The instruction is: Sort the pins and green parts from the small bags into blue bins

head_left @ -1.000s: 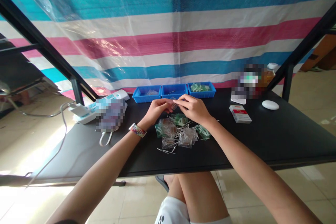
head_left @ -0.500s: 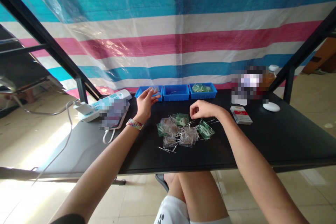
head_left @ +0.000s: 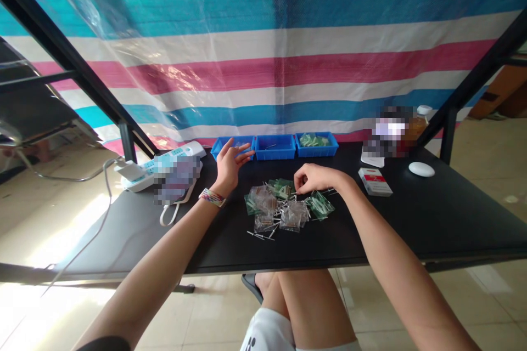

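Observation:
My left hand (head_left: 230, 165) is at the near edge of the left blue bin (head_left: 214, 148), its fingers spread and holding nothing. Clear plastic shows inside that bin behind the fingers. Fingers curled together, my right hand (head_left: 313, 177) reaches down at the back right of a pile on the table; what its fingertips pinch, if anything, is hidden. In the pile are clear bags (head_left: 293, 215) with brownish pieces, green bags (head_left: 320, 205) with pale pieces, and loose silver pins that look like blind rivets (head_left: 261, 236).
The middle blue bin (head_left: 275, 154) holds a thin pin, the right blue bin (head_left: 316, 150) green bags. A power strip (head_left: 191, 149) and a blurred phone-like thing (head_left: 177, 182) lie left. A red-and-white box (head_left: 375, 182), a white mouse (head_left: 421, 169) and a bottle (head_left: 422, 118) are right.
My left hand has let go of a small clear bag at the left bin and spread its fingers. My right hand has lowered slightly toward the pile's back edge.

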{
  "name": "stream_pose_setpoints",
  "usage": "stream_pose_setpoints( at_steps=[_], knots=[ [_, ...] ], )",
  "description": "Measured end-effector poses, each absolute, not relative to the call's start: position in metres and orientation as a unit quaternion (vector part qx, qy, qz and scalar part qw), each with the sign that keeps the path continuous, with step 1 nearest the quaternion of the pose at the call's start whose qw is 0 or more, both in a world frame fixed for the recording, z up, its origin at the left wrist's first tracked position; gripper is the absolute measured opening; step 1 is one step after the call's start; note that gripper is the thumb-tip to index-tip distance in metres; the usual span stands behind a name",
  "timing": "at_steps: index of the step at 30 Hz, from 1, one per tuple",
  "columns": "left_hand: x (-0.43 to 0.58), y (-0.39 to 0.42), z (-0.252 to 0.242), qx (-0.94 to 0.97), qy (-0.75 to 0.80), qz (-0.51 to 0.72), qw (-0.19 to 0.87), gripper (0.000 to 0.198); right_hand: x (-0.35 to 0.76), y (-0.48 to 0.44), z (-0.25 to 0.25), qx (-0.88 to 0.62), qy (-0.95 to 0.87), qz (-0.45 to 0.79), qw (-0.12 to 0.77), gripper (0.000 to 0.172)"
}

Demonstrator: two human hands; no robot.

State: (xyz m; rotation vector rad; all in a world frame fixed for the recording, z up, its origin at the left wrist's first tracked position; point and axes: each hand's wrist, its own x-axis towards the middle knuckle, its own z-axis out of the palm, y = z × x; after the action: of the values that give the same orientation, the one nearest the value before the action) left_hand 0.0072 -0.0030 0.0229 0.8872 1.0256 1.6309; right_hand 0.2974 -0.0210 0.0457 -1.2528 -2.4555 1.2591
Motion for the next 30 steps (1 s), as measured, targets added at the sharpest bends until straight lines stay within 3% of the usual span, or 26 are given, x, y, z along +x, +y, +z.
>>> stream_pose_setpoints(
  at_steps=[7,18,21,27,30],
  knots=[
    [0.013,-0.006,0.022,0.425,0.419,0.644,0.479,0.049,0.296,-0.02,0.044,-0.396,-0.81,0.427,0.065,0.017],
    [0.015,-0.007,0.02,0.453,0.434,0.621,0.47,0.034,0.294,-0.022,0.044,-0.379,-0.82,0.423,0.068,0.008],
    [0.015,-0.006,0.02,0.468,0.438,0.61,0.464,0.031,0.294,-0.02,0.047,-0.358,-0.797,0.463,0.15,0.02],
    [0.018,-0.01,0.019,0.574,0.386,0.532,0.488,0.026,0.27,-0.025,0.045,-0.325,-0.666,0.519,0.427,0.026],
    [0.021,-0.015,0.019,0.629,0.36,0.459,0.514,0.039,0.255,-0.027,0.038,-0.336,-0.607,0.494,0.524,0.035]
  ],
)
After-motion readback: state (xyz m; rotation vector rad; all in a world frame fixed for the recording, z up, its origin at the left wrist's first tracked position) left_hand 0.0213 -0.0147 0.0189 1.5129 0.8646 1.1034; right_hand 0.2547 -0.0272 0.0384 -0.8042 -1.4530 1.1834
